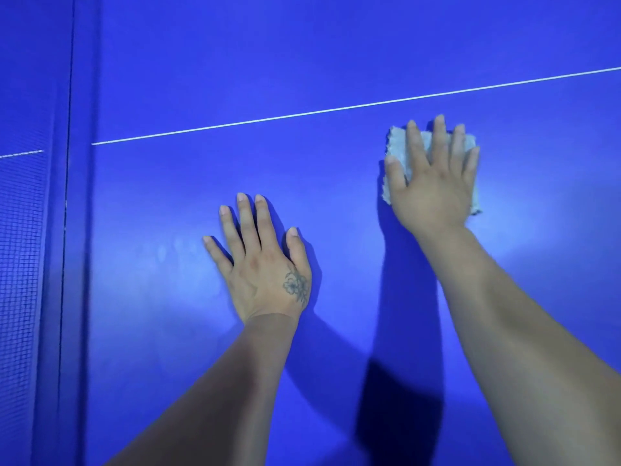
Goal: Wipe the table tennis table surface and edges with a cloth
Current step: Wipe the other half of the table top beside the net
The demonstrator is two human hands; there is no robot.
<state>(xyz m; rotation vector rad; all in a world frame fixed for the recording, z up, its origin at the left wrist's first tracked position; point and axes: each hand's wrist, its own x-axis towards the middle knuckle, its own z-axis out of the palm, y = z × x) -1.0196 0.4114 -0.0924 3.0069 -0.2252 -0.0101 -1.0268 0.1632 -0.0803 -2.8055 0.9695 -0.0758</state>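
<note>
The blue table tennis table (336,55) fills the view. A thin white centre line (302,115) runs across it from left to upper right. My right hand (433,183) lies flat with straight, spread fingers on a folded pale grey cloth (398,146), pressing it onto the surface just below the line. The cloth shows around the fingers and beside the palm. My left hand (265,260) rests flat on the bare table, lower and to the left, fingers spread and holding nothing.
At the left the net (20,264) stands across the table, its blue mesh and top band running from top to bottom of the view. My two forearms reach in from the bottom edge and cast dark shadows on the surface.
</note>
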